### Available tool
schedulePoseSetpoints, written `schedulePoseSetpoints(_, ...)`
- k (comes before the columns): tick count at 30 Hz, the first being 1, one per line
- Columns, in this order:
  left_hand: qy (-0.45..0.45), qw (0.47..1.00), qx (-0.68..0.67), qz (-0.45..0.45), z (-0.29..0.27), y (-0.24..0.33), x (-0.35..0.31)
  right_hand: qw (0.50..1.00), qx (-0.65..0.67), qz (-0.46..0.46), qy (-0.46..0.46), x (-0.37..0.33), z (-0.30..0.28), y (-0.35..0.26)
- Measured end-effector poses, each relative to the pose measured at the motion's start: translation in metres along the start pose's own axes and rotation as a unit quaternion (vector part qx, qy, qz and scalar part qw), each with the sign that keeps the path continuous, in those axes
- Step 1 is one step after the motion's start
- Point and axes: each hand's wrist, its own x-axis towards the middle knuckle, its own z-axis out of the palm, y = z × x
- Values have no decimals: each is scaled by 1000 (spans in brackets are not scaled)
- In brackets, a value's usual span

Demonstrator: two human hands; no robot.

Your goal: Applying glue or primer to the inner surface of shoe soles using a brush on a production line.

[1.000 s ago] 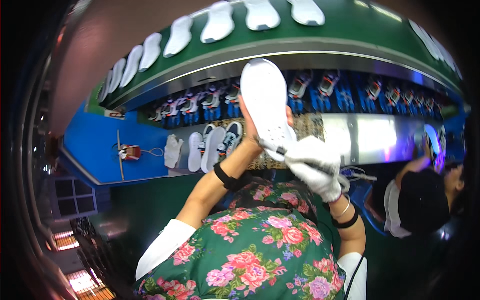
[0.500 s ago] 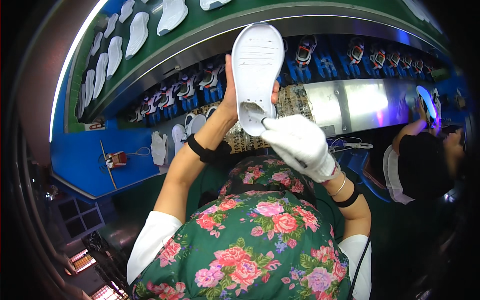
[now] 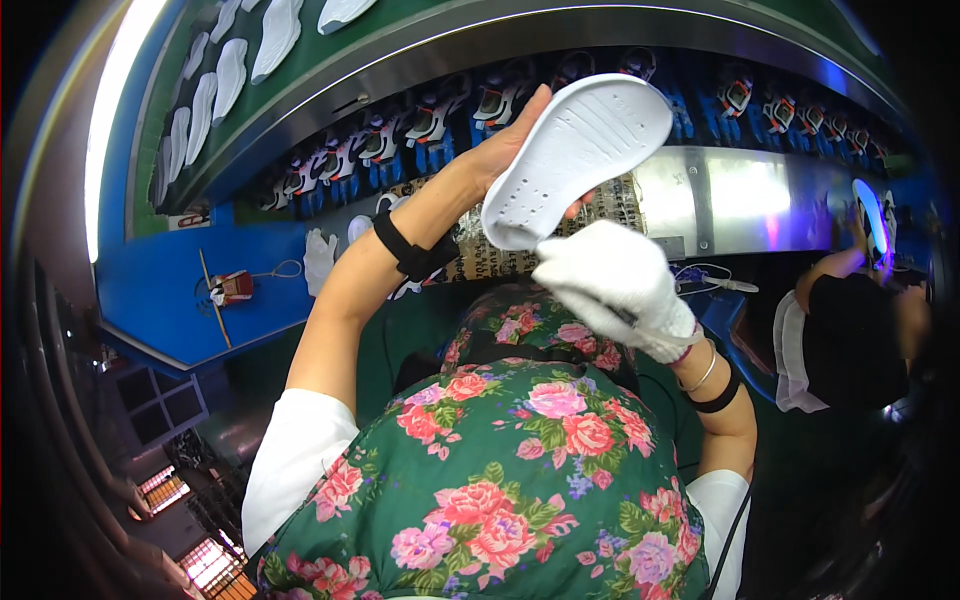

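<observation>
My bare left hand [image 3: 500,150] grips a white shoe sole [image 3: 585,135] from behind, with the fingertips showing past its right edge. The sole's hollow inner face is toward me, tilted with the wide toe end up to the right. Grooves run across the toe part and small holes dot the heel part. My right hand [image 3: 610,285], in a white knitted glove, is closed with its fingertips at the heel rim. Whatever it pinches is hidden by the glove. Below the sole lies a worktop covered in printed brown paper [image 3: 505,262].
White soles [image 3: 230,80] lie on a green conveyor [image 3: 310,45] beyond. Under it stands a row of shoe uppers [image 3: 380,145] on blue holders. A blue table [image 3: 150,300] at left bears a red object [image 3: 232,288] with a stick. A co-worker [image 3: 850,320] sits at right.
The sole has tilted, its toe end swinging right and down. My right hand has shifted slightly right and down, from inside the heel to its rim.
</observation>
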Motion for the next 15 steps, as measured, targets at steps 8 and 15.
schedulePoseSetpoints(8,27,993,-57,102,-3,-37,3,847,326,377,187,-12,-23,3)
schedulePoseSetpoints(15,207,962,-74,163,18,-99,2,949,-24,280,144,-9,-33,14)
